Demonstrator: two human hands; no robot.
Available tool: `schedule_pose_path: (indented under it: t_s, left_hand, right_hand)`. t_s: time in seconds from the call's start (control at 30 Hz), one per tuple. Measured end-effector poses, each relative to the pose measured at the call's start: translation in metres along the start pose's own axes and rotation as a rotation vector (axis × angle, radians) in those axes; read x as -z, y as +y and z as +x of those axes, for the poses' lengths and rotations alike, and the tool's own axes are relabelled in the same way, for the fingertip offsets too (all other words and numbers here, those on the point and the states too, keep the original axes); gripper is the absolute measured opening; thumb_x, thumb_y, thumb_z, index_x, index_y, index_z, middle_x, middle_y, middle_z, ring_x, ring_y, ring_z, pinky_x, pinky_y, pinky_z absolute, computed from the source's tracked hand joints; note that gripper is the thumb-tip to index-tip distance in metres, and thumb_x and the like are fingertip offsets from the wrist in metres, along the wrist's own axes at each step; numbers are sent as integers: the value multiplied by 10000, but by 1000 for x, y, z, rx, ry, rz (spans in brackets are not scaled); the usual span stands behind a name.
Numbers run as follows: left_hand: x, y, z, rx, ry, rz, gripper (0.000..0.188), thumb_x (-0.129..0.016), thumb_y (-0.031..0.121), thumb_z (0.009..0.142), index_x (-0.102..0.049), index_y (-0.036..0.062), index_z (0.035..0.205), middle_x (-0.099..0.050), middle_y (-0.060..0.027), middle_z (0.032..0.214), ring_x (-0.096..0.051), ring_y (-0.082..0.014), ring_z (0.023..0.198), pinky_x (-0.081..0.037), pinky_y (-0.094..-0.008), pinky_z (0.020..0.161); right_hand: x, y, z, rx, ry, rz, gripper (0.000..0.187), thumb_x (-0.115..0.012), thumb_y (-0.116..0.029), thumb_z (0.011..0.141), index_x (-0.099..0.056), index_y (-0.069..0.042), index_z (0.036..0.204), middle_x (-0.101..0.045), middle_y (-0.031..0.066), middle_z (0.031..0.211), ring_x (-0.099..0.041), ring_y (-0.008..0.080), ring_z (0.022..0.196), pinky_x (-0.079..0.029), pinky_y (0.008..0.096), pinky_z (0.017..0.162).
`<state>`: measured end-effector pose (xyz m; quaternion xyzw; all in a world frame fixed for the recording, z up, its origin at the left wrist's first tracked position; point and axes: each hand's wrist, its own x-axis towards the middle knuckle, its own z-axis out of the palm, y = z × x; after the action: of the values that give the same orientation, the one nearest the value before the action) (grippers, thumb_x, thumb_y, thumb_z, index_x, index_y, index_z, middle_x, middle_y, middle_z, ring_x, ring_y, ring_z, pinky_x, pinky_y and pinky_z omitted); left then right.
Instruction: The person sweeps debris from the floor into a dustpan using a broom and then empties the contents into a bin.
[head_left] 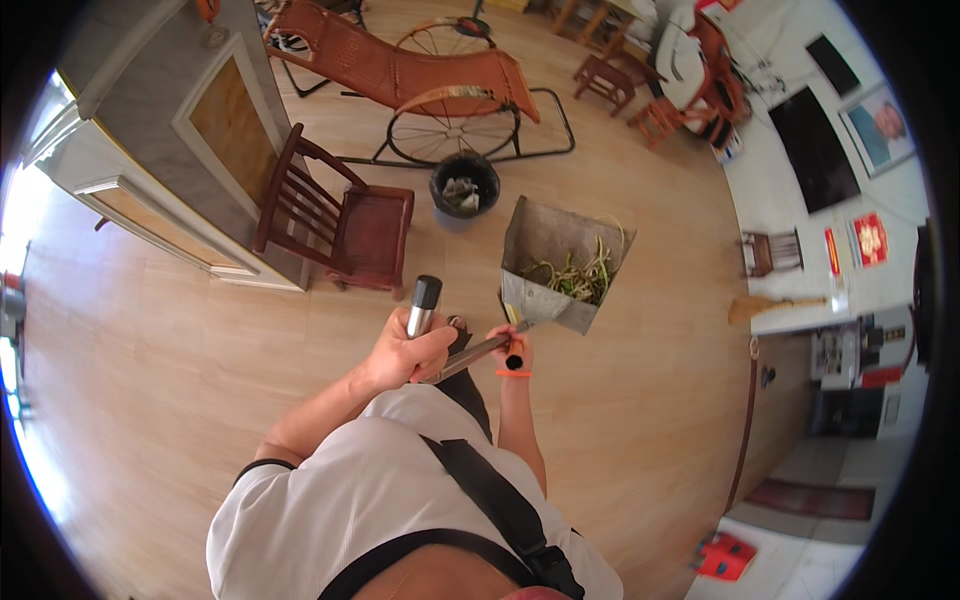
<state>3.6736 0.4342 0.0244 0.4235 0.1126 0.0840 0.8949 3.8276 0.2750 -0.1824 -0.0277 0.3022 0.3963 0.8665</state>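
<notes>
— Grey metal, that dustpan (560, 262): where does it sit from the hands?

— Just beyond the right hand (511, 347), up and a little to its right, its lower edge close to the knuckles. A heap of green plant scraps (580, 278) lies inside, toward the pan's lower right wall.

— And the right hand itself?

— Closed around a thin dark handle (478, 352), with an orange band at the wrist. The handle runs slantwise, from low on the left near the left hand up and right to the pan.

— Which way does the pan point?

— Its long axis runs from the narrow end by the right hand up toward the wide top edge, tilted slightly right, so the wide side faces away from the person, toward the black waste bin (464, 186).

— The left hand?

— The left hand (405, 355) is wrapped firmly around a silver pole with a black cap (423, 305). The pole stands nearly upright, its cap rising above the fist, just left of the pan's near corner.

— How close are the two hands?

— Near each other, the slanting handle bridging the gap between them; whether the left fingers touch it I cannot tell.

— Anything beyond?

— A dark red wooden chair (340, 220) stands up and left of the left hand, and a rattan lounger with wheels (420, 75) lies past the bin.
</notes>
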Motion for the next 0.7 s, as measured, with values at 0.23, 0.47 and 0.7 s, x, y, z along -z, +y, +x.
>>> schedule_pose_path:
  t_s: [0.23,0.47,0.7]
  left_hand:
    - [34,-13,112,-20,154,-184,338,-400,196,773,-301,81,471,-288,7,377,-269,-73,290,-211,-196,317]
    - [53,-22,184,109,489,-323,346,-396,199,769,-271,97,464,-253,17,385,-244,-78,303,-220,-224,352]
    - [99,-14,249,53,528,-369,320,-368,210,778,-283,108,486,-258,27,399,-251,-71,294,-236,-220,368]
  right_hand:
    - [-55,-76,116,-51,273,-131,131,-409,39,461,-381,-23,573,-418,53,560,-426,184,587,-363,303,608]
    - [-87,-110,192,-155,378,-230,85,-403,44,486,-381,-3,554,-426,74,560,-428,201,583,-382,329,607]
    - [-105,-115,288,-184,451,-264,88,-380,58,486,-355,-5,542,-414,80,551,-419,199,555,-395,329,606]
